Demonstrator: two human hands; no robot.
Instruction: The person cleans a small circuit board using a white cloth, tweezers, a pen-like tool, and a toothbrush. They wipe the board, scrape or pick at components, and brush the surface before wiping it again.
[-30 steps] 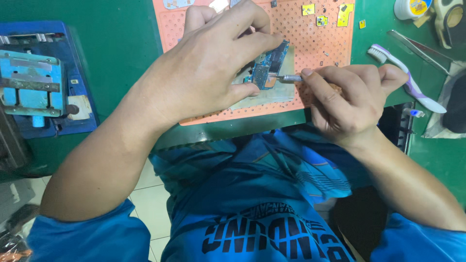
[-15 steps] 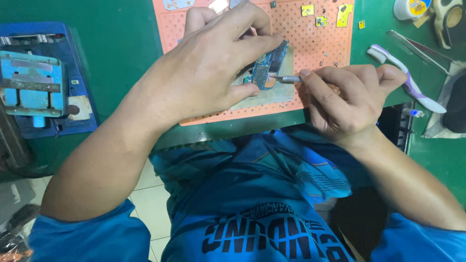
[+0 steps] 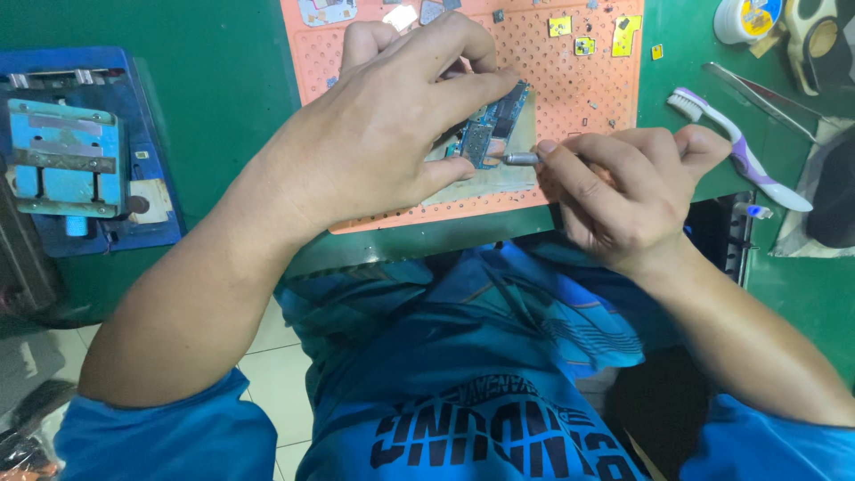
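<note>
My left hand (image 3: 392,134) presses down on a small blue circuit board (image 3: 492,129), fingers over its top and thumb at its near edge. The board lies on a pale pad on an orange perforated work mat (image 3: 570,80). My right hand (image 3: 623,191) grips a thin metal-tipped tool (image 3: 521,158) whose tip touches the board's near right edge. Most of the board is hidden under my left fingers.
A blue metal holding fixture (image 3: 71,156) sits at the left on the green bench. A white and purple toothbrush (image 3: 739,147), tweezers (image 3: 766,98), a small round tin (image 3: 746,18) and small yellow parts (image 3: 588,40) lie at the right and back.
Both hands keep their hold with only slight shifts; the tool tip stays at the board's edge.
</note>
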